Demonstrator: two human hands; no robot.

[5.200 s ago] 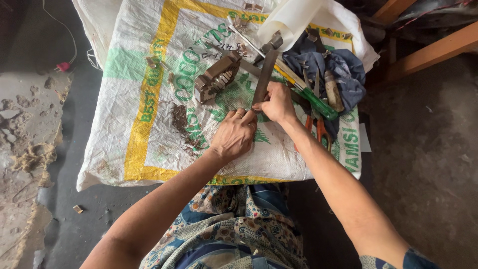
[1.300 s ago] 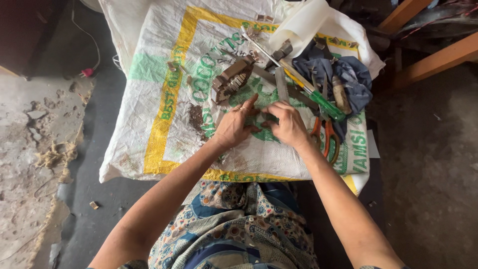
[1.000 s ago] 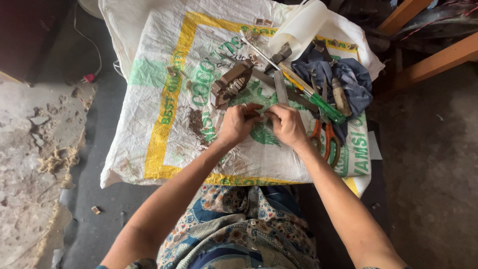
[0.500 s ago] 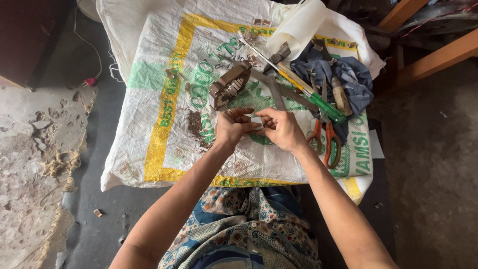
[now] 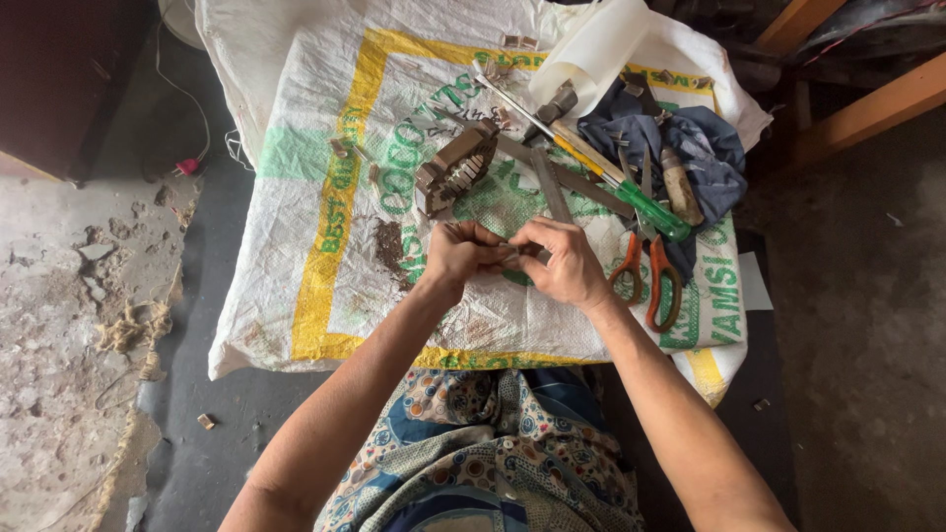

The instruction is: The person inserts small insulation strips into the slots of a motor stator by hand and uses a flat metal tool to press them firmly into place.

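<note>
— Where are the hands?

— Mid-sack: left hand at nine o'clock of the right hand, fingertips meeting.

— Around them?

— Metal block at twelve; scissors at three; screwdriver and cloth toward two.

- Left hand: fist-like, fingers curled inward, knuckles up, thumb side turned toward the right hand.
- Right hand: back of the hand up, fingers bent and pinched toward the left hand; fingertips of both meet between them.
- Whether anything sits in the pinch cannot be told.
- Left forearm: bare, running from the lower left up to the left hand, wrist straight.
- Right forearm: bare, running from the lower right up to the left hand's neighbour, wrist slightly bent inward.
</note>
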